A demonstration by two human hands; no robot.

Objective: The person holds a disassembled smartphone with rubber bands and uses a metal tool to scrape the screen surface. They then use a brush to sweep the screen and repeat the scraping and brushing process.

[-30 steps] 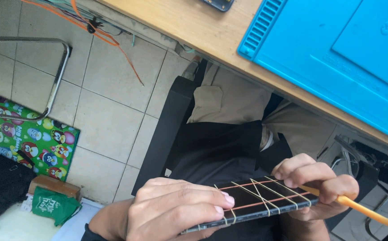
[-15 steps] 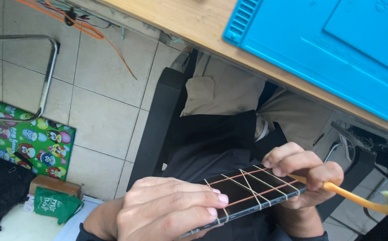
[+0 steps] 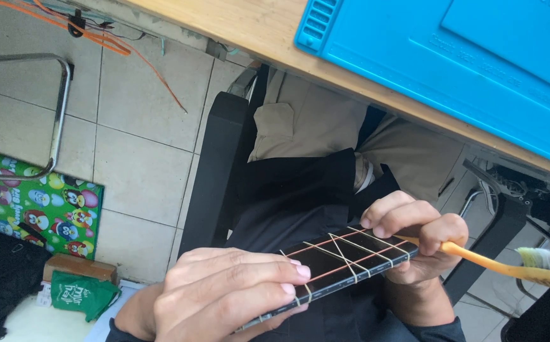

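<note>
Gripping a black phone (image 3: 332,269) between both hands over our lap, we see its dark screen crossed by several thin rubber bands (image 3: 344,256), yellow and red. Our left hand (image 3: 224,294) wraps the near end, fingers pressed together across the glass. Our right hand (image 3: 417,237) curls around the far end, its fingers also pinching an orange toothbrush (image 3: 509,266), whose bristles lie out beyond the knuckles. Above the fingers lies a blue mat (image 3: 452,69) on a wooden desk (image 3: 237,28). Left of our left hand, on the floor, sits a green packet (image 3: 75,294) on a brown box (image 3: 78,267).
</note>
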